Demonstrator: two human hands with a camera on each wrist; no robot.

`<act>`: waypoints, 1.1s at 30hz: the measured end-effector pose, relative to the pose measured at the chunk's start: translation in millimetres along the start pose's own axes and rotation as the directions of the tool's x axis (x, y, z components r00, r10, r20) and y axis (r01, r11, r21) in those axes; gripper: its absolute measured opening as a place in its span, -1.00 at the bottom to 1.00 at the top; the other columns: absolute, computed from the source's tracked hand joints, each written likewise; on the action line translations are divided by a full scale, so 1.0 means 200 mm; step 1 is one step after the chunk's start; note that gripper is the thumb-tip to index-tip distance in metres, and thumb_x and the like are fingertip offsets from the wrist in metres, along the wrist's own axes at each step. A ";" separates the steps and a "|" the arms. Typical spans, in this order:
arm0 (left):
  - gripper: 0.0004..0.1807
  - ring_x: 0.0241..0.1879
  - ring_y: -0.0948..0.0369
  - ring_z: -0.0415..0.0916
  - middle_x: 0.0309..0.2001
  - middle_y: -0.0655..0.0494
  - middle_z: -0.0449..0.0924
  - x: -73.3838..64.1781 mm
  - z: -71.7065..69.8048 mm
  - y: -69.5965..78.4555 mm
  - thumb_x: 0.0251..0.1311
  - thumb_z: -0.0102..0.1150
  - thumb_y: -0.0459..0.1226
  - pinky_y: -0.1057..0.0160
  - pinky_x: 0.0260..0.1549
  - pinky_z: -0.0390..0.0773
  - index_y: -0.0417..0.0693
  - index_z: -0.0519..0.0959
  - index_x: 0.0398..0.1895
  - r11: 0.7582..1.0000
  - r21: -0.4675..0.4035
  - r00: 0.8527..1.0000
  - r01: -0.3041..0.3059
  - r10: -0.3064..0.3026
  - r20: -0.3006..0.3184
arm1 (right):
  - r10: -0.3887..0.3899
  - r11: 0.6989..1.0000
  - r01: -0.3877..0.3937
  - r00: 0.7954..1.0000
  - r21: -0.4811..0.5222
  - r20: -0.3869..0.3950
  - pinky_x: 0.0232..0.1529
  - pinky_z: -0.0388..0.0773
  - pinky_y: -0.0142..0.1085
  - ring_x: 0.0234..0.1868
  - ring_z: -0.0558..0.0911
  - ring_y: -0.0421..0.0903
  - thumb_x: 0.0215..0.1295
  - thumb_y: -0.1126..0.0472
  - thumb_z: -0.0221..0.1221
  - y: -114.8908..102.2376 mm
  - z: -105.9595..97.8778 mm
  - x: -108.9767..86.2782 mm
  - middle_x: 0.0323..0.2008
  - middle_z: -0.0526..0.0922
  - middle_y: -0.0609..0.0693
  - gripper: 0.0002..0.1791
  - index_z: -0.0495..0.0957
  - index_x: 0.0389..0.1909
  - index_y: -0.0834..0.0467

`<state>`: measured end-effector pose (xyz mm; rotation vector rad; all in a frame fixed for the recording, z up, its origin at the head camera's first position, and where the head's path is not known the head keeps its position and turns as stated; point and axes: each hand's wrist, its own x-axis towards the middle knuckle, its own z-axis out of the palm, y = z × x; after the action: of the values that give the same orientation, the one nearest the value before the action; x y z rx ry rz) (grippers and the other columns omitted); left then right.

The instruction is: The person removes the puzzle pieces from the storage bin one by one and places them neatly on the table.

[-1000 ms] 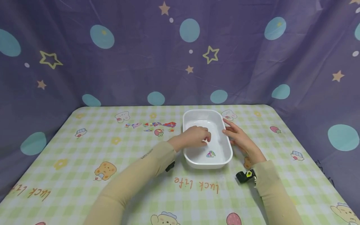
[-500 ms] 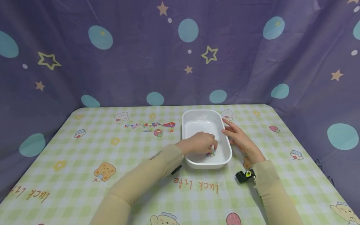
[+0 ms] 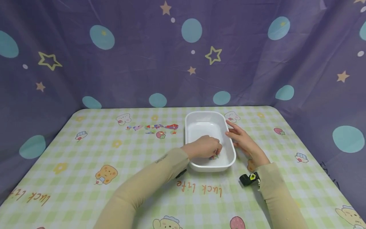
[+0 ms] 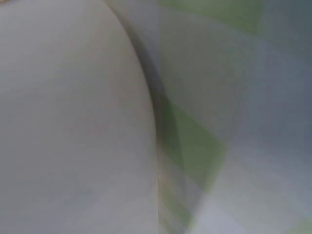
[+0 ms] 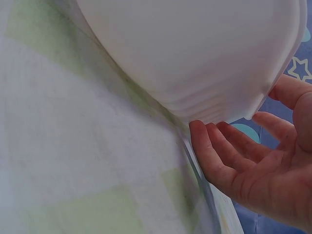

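A white rectangular tub (image 3: 206,128) stands on the checked tablecloth in the head view. My left hand (image 3: 203,147) reaches into its near half, fingers curled down at a small colourful flat sticker (image 3: 213,157). The fingertips pinch the sticker's edge and partly cover it. My right hand (image 3: 243,140) rests against the right side of the tub, its fingers loosely bent and touching the wall. In the right wrist view, that hand's fingertips (image 5: 197,127) meet the tub's ribbed outer wall (image 5: 195,73). The left wrist view shows only blurred tub wall (image 4: 73,122) and cloth.
Several small colourful stickers (image 3: 171,127) lie in rows left of the tub, towards the back of the table. A purple curtain (image 3: 137,57) hangs behind the table. The tablecloth (image 3: 143,203) bears printed figures and lettering.
My left hand has moved nearer and to the right inside the tub, down onto the sticker, and its fingers have closed together there. The right hand has stayed at the tub's side.
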<state>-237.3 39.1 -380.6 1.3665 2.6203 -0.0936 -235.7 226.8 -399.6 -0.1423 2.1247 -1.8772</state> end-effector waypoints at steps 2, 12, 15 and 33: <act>-0.88 -0.35 0.35 0.44 -0.33 0.32 0.52 0.00 0.00 0.00 0.07 0.19 -0.24 0.33 -0.25 0.38 0.16 0.59 -0.30 1.000 0.000 1.000 0.007 -0.007 0.009 | -0.002 1.000 0.002 1.000 0.004 0.001 0.01 0.44 -0.09 0.25 0.23 0.22 0.32 0.12 0.00 0.00 0.00 0.00 0.33 0.08 0.28 -0.27 -0.14 0.42 -0.08; -0.91 -0.33 0.33 0.44 -0.31 0.29 0.49 0.00 0.00 0.01 0.11 0.17 -0.20 0.32 -0.27 0.40 0.11 0.54 -0.30 0.999 0.030 0.999 0.029 -0.030 0.031 | -0.005 1.000 0.005 1.000 -0.012 0.005 -0.01 0.46 -0.09 0.24 0.25 0.23 0.31 0.08 0.02 0.01 0.00 0.00 0.33 0.08 0.28 -0.26 -0.13 0.42 -0.07; -0.94 -0.35 0.33 0.43 -0.34 0.30 0.49 -0.01 -0.01 0.00 0.14 0.14 -0.18 0.31 -0.27 0.39 0.12 0.54 -0.32 0.999 0.025 0.998 0.046 -0.047 0.031 | -0.003 1.000 0.003 1.000 -0.012 -0.002 -0.01 0.47 -0.09 0.24 0.26 0.21 0.30 0.07 0.03 0.01 0.00 0.00 0.32 0.10 0.26 -0.27 -0.11 0.41 -0.08; -0.93 -0.37 0.34 0.41 -0.36 0.34 0.47 0.00 -0.01 -0.02 0.09 0.19 -0.22 0.29 -0.24 0.35 0.18 0.57 -0.35 1.000 0.001 0.998 0.026 -0.026 0.056 | -0.010 1.000 0.010 1.000 -0.005 -0.002 -0.05 0.48 -0.14 0.22 0.28 0.19 0.31 0.07 0.02 0.01 0.00 0.00 0.32 0.10 0.28 -0.27 -0.11 0.41 -0.07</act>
<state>-240.5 36.1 -378.7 1.3100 2.5925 -0.1338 -235.9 227.3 -400.9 -0.1525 2.1336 -1.8782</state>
